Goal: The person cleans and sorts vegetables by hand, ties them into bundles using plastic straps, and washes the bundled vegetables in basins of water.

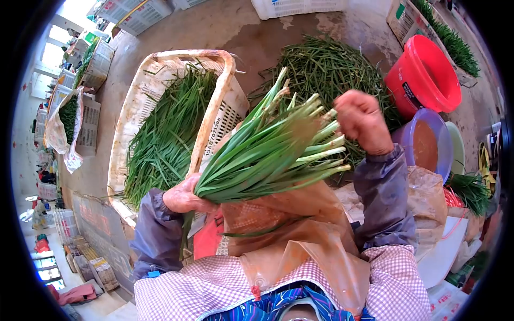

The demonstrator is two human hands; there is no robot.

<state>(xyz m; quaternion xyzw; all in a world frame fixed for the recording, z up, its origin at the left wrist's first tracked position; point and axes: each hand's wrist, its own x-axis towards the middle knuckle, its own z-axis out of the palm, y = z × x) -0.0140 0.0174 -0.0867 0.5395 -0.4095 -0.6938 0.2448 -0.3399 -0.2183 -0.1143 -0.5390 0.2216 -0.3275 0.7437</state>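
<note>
My left hand (188, 195) is wrapped round the leafy end of a bunch of long green stalks (262, 155), whose pale cut ends fan out to the right. My right hand (364, 120) is closed beside those pale ends, slightly blurred; whether anything is between its fingers is hidden. Left of the bunch stands a dirty white plastic crate (211, 107) with green leaves (171, 128) in it. Behind the bunch, a heap of loose green leaves (332, 64) lies on the floor. A brown plastic apron (300, 224) covers my lap.
At the right are a red bucket (401, 80), a purple basin (447, 142) with brownish contents, and a pale green basin (459, 144). More crates (99, 67) with greens stand at the left and top right. A white crate (297, 8) is at the top edge.
</note>
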